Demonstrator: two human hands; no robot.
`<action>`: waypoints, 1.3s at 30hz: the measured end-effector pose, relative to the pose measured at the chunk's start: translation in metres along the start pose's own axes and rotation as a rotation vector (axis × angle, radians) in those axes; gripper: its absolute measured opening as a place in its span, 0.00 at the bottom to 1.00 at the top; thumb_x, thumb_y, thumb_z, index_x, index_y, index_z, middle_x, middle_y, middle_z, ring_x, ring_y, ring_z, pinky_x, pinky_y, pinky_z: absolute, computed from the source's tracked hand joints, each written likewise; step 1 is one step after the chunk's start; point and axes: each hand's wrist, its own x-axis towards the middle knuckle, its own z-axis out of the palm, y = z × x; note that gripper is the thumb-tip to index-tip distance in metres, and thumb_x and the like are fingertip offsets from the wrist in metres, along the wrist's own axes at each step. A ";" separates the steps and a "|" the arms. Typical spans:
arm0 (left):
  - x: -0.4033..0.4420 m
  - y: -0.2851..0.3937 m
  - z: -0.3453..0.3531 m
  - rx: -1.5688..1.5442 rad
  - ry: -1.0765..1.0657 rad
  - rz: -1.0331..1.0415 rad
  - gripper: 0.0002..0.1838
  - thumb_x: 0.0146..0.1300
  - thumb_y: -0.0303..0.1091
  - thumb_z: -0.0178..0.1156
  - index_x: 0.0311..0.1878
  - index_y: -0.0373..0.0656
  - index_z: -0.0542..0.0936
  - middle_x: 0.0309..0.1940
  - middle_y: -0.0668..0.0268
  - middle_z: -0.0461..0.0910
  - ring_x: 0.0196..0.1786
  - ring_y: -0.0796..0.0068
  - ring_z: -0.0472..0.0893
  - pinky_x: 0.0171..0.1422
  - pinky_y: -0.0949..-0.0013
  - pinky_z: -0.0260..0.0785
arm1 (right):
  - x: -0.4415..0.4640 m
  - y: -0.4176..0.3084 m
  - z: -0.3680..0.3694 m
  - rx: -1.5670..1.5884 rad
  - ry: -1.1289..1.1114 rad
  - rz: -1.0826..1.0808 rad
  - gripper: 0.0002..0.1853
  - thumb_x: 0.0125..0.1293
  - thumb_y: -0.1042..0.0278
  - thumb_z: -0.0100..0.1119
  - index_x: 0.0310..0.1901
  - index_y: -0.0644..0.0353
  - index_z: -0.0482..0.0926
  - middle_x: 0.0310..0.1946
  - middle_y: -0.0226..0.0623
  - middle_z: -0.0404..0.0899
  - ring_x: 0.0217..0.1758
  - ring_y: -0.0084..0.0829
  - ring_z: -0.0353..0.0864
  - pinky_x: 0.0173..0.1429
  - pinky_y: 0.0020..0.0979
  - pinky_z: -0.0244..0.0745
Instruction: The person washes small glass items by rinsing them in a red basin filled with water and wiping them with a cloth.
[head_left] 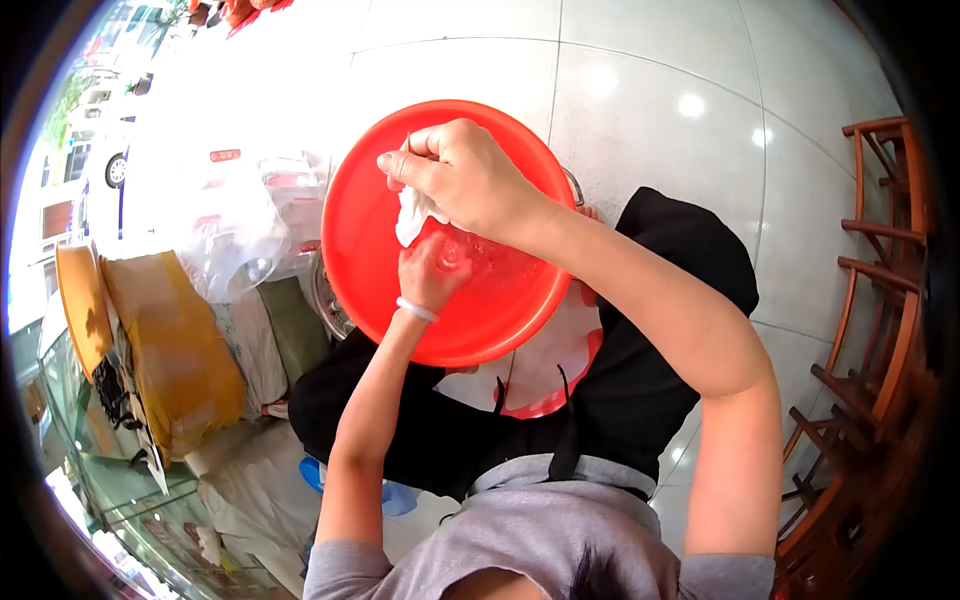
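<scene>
A red basin [350,270] with clear water in it stands before my lap. Over its middle, my right hand [465,175] is closed, thumb and fingers pinched together. A crumpled, soft white piece [412,218], like cloth or tissue, hangs from beneath that hand. Something thin shows at the fingertips, too small to name. My left hand [432,272], with a white bracelet [417,309] at the wrist, is low in the basin just under the white piece. Its fingers are partly hidden by water and glare, so their grip is unclear.
Clear plastic bags [235,235] lie left of the basin, near a yellow wrapped package [175,345] and a glass case [150,510]. Wooden chairs [880,300] stand at the right on white floor tiles [660,110]. My black-trousered legs [690,250] flank the basin.
</scene>
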 end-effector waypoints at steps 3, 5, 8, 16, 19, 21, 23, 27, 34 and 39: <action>0.005 0.011 -0.001 -0.373 -0.033 -0.343 0.24 0.41 0.36 0.69 0.42 0.37 0.74 0.27 0.60 0.78 0.28 0.65 0.77 0.31 0.67 0.68 | -0.003 -0.001 -0.002 -0.125 -0.002 0.011 0.18 0.61 0.61 0.54 0.21 0.68 0.76 0.15 0.46 0.76 0.20 0.37 0.78 0.30 0.35 0.72; 0.023 0.038 -0.017 -0.466 0.130 -0.339 0.21 0.42 0.38 0.70 0.39 0.39 0.75 0.24 0.60 0.77 0.26 0.66 0.78 0.32 0.66 0.69 | -0.003 0.003 -0.004 -0.137 0.011 -0.018 0.19 0.61 0.60 0.53 0.20 0.67 0.76 0.16 0.44 0.77 0.20 0.35 0.78 0.30 0.33 0.73; -0.013 -0.027 0.018 -0.042 -0.135 -0.241 0.15 0.51 0.34 0.66 0.37 0.35 0.75 0.24 0.68 0.77 0.25 0.82 0.74 0.29 0.76 0.68 | 0.000 0.000 0.000 -0.104 -0.023 0.001 0.17 0.64 0.63 0.54 0.23 0.69 0.77 0.13 0.32 0.74 0.16 0.16 0.70 0.22 0.21 0.64; 0.023 0.005 -0.028 -1.459 -0.179 -1.261 0.17 0.63 0.49 0.48 0.33 0.43 0.74 0.16 0.71 0.69 0.15 0.80 0.62 0.24 0.75 0.61 | -0.001 0.001 -0.004 -0.107 -0.012 0.009 0.17 0.62 0.62 0.53 0.23 0.68 0.78 0.15 0.37 0.75 0.19 0.24 0.74 0.26 0.26 0.67; 0.036 0.029 -0.055 -1.807 -0.338 -1.109 0.27 0.64 0.59 0.39 0.38 0.44 0.75 0.12 0.72 0.59 0.11 0.77 0.54 0.34 0.67 0.64 | -0.002 0.002 -0.006 -0.175 0.003 0.022 0.17 0.60 0.61 0.53 0.23 0.67 0.78 0.17 0.42 0.78 0.22 0.30 0.78 0.30 0.31 0.71; 0.043 0.044 -0.068 -1.804 -0.437 -1.093 0.32 0.63 0.64 0.35 0.39 0.44 0.75 0.12 0.72 0.54 0.11 0.77 0.51 0.38 0.67 0.63 | -0.001 0.008 -0.006 -0.133 0.015 0.029 0.17 0.60 0.61 0.54 0.22 0.67 0.78 0.16 0.41 0.77 0.21 0.30 0.77 0.29 0.31 0.70; 0.041 0.047 -0.071 -1.833 -0.422 -1.111 0.33 0.62 0.66 0.34 0.40 0.44 0.75 0.11 0.72 0.54 0.10 0.78 0.50 0.37 0.68 0.62 | 0.001 0.011 -0.006 -0.148 0.017 -0.001 0.17 0.60 0.60 0.54 0.22 0.67 0.78 0.15 0.41 0.76 0.20 0.29 0.76 0.29 0.30 0.69; 0.037 0.044 -0.074 -1.873 -0.500 -1.051 0.37 0.62 0.68 0.31 0.41 0.43 0.76 0.12 0.72 0.56 0.09 0.78 0.52 0.37 0.67 0.62 | 0.000 0.011 -0.005 -0.154 0.024 0.002 0.18 0.61 0.60 0.54 0.23 0.67 0.78 0.15 0.39 0.76 0.18 0.25 0.75 0.26 0.28 0.68; 0.035 0.049 -0.084 -2.136 -0.480 -1.039 0.38 0.63 0.67 0.30 0.46 0.41 0.76 0.13 0.69 0.62 0.10 0.79 0.55 0.37 0.70 0.59 | -0.001 0.017 -0.003 -0.156 -0.080 0.031 0.13 0.65 0.65 0.54 0.29 0.67 0.77 0.15 0.31 0.76 0.17 0.17 0.75 0.21 0.20 0.64; 0.035 0.045 -0.086 -2.121 -0.518 -0.956 0.36 0.64 0.65 0.31 0.45 0.42 0.76 0.12 0.69 0.61 0.09 0.79 0.54 0.35 0.70 0.59 | -0.006 0.018 0.004 -0.245 -0.056 0.049 0.11 0.57 0.65 0.61 0.28 0.68 0.79 0.18 0.38 0.78 0.21 0.23 0.78 0.28 0.25 0.71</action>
